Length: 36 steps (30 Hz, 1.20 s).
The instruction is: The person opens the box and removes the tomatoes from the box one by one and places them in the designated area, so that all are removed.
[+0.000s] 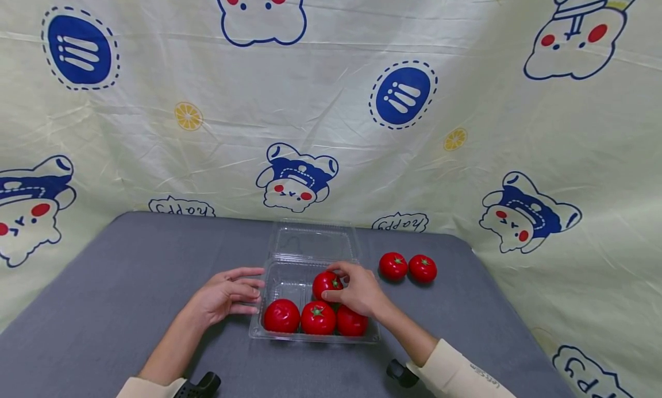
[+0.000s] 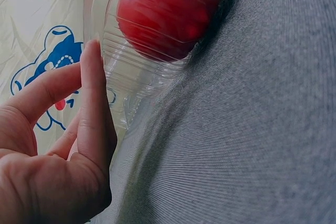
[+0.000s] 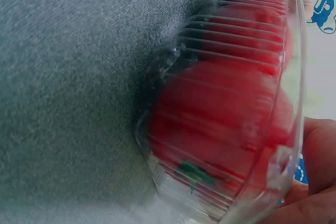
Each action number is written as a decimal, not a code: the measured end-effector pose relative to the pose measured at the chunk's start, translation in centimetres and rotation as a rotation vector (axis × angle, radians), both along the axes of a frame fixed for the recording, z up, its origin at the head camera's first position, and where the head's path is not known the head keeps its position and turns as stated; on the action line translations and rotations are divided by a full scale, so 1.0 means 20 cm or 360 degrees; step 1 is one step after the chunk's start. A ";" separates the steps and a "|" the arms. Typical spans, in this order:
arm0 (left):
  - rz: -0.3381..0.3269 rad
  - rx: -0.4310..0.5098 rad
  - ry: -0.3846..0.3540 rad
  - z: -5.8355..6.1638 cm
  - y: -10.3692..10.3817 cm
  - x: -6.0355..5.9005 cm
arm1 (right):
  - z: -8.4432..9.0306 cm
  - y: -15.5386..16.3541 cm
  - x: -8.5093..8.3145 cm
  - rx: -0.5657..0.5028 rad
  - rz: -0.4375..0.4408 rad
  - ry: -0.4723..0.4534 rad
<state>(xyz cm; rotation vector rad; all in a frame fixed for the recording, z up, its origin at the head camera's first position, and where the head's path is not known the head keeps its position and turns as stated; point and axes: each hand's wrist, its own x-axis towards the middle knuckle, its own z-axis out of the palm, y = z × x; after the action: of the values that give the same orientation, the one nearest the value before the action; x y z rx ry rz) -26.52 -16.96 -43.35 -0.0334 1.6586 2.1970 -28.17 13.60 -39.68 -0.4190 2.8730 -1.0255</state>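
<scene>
A clear plastic clamshell box [image 1: 279, 279] lies open on the grey table, its lid [image 1: 314, 242] folded back. Three red tomatoes [image 1: 281, 316] sit in its front row. My right hand [image 1: 355, 290] holds a fourth tomato [image 1: 326, 283] with curled fingers inside the box, behind the row. My left hand [image 1: 227, 294] rests with straight fingers against the box's left wall [image 2: 126, 72]. In the left wrist view its fingers [image 2: 93, 103] touch the ribbed plastic beside a tomato [image 2: 168, 11]. The right wrist view shows tomatoes [image 3: 220, 124] through the ribbed wall, blurred.
Two loose tomatoes [image 1: 393, 266] [image 1: 422, 268] lie on the grey table [image 1: 129, 283] to the right of the box. A cream cartoon-printed sheet [image 1: 331, 111] hangs behind and on both sides of the table.
</scene>
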 end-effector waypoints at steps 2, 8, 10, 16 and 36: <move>0.0000 -0.0002 -0.0001 0.00 0.00 0.00 | 0.00 0.00 0.00 -0.0002 0.0007 -0.0007; -0.0003 -0.0009 0.0000 -0.01 0.00 0.00 | -0.02 -0.01 0.00 -0.0032 0.0036 -0.0022; -0.0007 -0.0008 0.0003 -0.01 0.00 0.00 | -0.02 -0.01 0.00 -0.0042 0.0028 -0.0036; -0.0020 -0.0003 0.0014 -0.01 0.00 0.00 | -0.03 -0.02 -0.01 -0.0036 0.0010 -0.0029; -0.0008 -0.0018 -0.0003 0.00 0.00 0.00 | -0.05 -0.03 -0.01 -0.0058 0.0018 -0.0035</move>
<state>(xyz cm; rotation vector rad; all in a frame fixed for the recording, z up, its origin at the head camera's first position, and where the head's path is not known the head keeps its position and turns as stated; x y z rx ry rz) -26.54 -16.89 -43.28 -0.0343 1.6686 2.1833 -28.46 13.10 -40.71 -0.4230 2.8338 -1.0750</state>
